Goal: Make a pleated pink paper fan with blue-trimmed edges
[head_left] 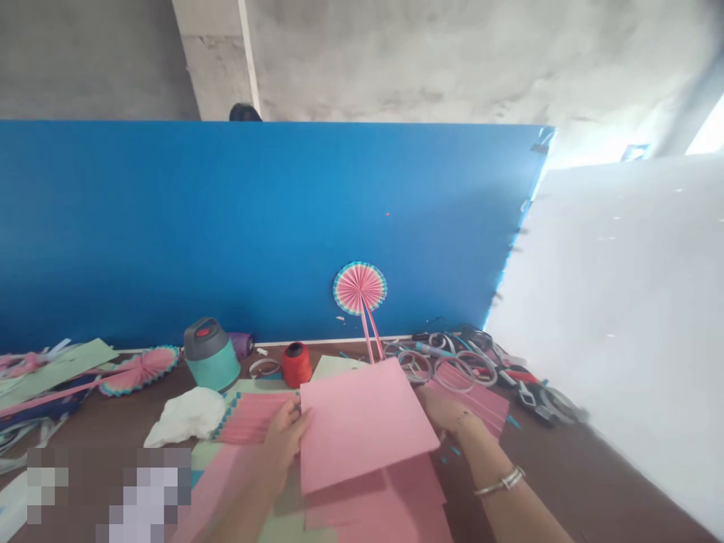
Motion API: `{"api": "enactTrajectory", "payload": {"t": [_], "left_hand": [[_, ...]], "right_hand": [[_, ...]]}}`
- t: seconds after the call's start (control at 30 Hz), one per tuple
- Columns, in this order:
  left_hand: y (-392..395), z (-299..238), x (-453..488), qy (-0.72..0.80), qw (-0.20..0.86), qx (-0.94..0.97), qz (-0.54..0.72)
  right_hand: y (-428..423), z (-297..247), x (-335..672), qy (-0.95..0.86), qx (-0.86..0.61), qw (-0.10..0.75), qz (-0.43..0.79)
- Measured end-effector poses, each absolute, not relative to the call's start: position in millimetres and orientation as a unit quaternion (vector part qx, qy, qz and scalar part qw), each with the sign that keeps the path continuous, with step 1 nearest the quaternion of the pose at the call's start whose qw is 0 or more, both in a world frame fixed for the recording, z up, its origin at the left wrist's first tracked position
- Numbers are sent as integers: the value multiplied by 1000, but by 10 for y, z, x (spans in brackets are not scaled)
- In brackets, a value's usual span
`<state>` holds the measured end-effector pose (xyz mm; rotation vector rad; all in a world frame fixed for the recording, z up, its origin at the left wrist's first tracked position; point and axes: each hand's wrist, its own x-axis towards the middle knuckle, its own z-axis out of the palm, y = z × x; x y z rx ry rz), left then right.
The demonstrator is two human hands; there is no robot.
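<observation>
A pink paper sheet (365, 426) is raised at a tilt in front of me. My left hand (286, 434) pinches its left edge, the thumb lying on the front. At the right edge, my right hand (449, 413) reaches in close to the sheet, its fingertips hidden behind the paper. A bangle circles that wrist. Under the raised sheet lies a stack of pink paper (396, 505). Beside my left hand is a pleated pink strip (249, 418) with a blue-green edge. Another pink lined piece (472, 403) lies just beyond my right hand.
A round pink paper fan (360, 288) leans against the blue partition (254, 226). Another fan (141, 371) lies left. Nearby are a teal container (212, 362), a red thread spool (297, 366) and a white crumpled wad (186, 417). Tape rolls (455, 371) and tools crowd the right.
</observation>
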<state>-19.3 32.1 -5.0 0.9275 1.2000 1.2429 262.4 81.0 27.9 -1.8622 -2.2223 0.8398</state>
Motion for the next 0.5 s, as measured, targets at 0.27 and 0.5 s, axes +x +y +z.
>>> {"api": "enactTrajectory", "payload": {"t": [0.27, 0.5], "left_hand": [[306, -160, -109, 561, 478, 561, 376], [263, -205, -123, 589, 378, 644, 309]], "right_hand": [[869, 340, 2773, -687, -700, 77, 178], [964, 237, 2673, -691, -705, 126, 103]]}}
